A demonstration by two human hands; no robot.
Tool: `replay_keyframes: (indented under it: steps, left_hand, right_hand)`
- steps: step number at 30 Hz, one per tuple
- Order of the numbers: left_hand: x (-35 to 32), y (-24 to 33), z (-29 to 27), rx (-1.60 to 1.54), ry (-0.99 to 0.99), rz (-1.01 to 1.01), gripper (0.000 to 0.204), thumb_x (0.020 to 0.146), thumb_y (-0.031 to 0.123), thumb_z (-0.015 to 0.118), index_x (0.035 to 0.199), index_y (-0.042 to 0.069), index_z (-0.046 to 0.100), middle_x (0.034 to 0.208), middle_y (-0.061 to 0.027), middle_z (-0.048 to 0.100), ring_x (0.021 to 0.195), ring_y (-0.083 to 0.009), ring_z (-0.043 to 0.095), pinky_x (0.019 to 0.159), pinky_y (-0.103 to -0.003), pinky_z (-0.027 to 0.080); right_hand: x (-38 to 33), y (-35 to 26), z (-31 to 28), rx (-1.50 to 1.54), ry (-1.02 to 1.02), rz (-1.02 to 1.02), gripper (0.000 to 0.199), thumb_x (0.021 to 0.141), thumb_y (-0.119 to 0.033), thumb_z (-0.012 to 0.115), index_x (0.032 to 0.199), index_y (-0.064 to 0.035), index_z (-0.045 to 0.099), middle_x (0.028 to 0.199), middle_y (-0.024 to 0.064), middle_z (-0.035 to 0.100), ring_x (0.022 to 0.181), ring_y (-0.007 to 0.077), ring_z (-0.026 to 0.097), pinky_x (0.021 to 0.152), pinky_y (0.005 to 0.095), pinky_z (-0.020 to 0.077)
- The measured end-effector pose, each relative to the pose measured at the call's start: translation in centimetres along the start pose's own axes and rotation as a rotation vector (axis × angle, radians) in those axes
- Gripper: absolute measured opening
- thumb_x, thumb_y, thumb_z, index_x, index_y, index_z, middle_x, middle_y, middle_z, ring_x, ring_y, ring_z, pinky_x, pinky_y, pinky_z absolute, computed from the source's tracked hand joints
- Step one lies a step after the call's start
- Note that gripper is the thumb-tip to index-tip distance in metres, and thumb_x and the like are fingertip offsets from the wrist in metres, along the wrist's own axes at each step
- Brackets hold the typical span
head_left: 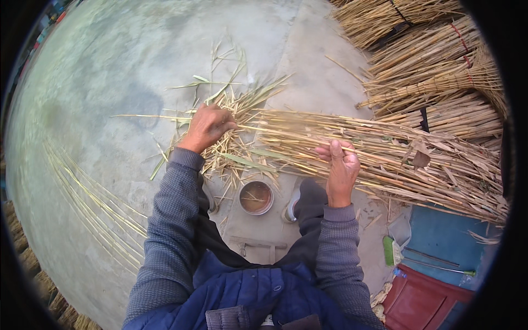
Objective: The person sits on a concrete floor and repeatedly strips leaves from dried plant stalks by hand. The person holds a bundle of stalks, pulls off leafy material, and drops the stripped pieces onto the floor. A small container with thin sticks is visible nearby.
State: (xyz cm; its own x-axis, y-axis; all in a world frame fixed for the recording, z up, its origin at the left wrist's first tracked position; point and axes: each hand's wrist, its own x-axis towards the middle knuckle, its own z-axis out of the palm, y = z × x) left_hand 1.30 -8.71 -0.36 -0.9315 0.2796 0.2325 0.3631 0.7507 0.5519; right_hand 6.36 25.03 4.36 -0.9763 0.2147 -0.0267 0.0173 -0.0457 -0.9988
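My left hand (210, 126) is closed round a thin, pale reed stalk (148, 116) whose tip sticks out to the left. My right hand (342, 168) pinches a stalk between thumb and fingers; it looks like the same one, though the stretch between my hands blends into the reeds below. Under and beyond my right hand lies a long pile of dry reeds (429, 165), some with brown leaves. Below my left hand is a heap of short cut pieces and leaves (242, 146). A round metal tin (256, 198) with brownish contents stands between my feet.
Tied reed bundles (429, 60) are stacked at the far right. Several loose thin stalks (93, 198) lie on the concrete floor at left. Near right are a green-and-white brush (392, 251), a blue panel (445, 231) and a red panel (421, 300). More bundles (47, 289) line the lower left edge.
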Motion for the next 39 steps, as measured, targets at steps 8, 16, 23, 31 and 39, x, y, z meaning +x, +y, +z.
replay_keyframes:
  steps: [8, 16, 23, 31, 39]
  left_hand:
    - [-0.5, 4.0, 1.9, -0.323, 0.013, 0.067, 0.028, 0.083, 0.032, 0.08, 0.094, 0.007, 0.076, 0.089, -0.0086, 0.073, 0.089, -0.0279, 0.065, 0.081, -0.041, 0.049]
    - [0.9, 8.6, 3.7, -0.457, 0.137, 0.233, 0.021, 0.081, 0.019, 0.083, 0.094, 0.006, 0.074, 0.088, -0.0069, 0.072, 0.084, -0.025, 0.066, 0.077, -0.037, 0.05]
    - [1.2, 8.0, 4.2, -0.515, 0.227, 0.282, 0.02, 0.08, 0.025, 0.082, 0.088, 0.009, 0.072, 0.088, -0.0067, 0.07, 0.086, -0.0285, 0.065, 0.079, -0.04, 0.048]
    - [0.8, 7.7, 4.8, -0.656, 0.168, 0.234, 0.017, 0.079, 0.024, 0.083, 0.082, 0.01, 0.074, 0.084, -0.0042, 0.072, 0.082, -0.0249, 0.067, 0.08, -0.039, 0.048]
    - [0.9, 8.0, 5.0, -0.619, 0.236, 0.183, 0.019, 0.077, 0.025, 0.084, 0.084, 0.01, 0.075, 0.085, -0.0034, 0.073, 0.082, -0.0245, 0.067, 0.081, -0.038, 0.048]
  right_hand:
    - [-1.2, 0.4, 1.7, 0.044, -0.117, -0.022, 0.018, 0.101, -0.014, 0.063, 0.109, 0.0025, 0.061, 0.099, 0.0147, 0.071, 0.087, 0.0216, 0.073, 0.078, 0.0302, 0.0581]
    - [-1.8, -0.1, 2.8, 0.063, -0.265, -0.075, 0.016, 0.102, -0.01, 0.062, 0.11, 0.0025, 0.06, 0.102, 0.0147, 0.07, 0.091, 0.0201, 0.072, 0.082, 0.0297, 0.0572]
    - [-2.8, 0.4, 4.1, -0.081, -0.107, -0.161, 0.015, 0.099, -0.011, 0.067, 0.101, 0.0017, 0.059, 0.09, 0.0131, 0.072, 0.083, 0.0173, 0.072, 0.076, 0.0275, 0.0567]
    - [-2.8, 0.7, 4.7, -0.053, -0.07, -0.146, 0.019, 0.099, -0.014, 0.068, 0.095, 0.0009, 0.058, 0.083, 0.0117, 0.07, 0.073, 0.014, 0.069, 0.068, 0.0262, 0.0562]
    - [-2.2, 0.6, 4.2, -0.083, -0.038, -0.042, 0.026, 0.1, -0.021, 0.068, 0.092, 0.0005, 0.056, 0.08, 0.0129, 0.07, 0.067, 0.0125, 0.067, 0.062, 0.025, 0.0548]
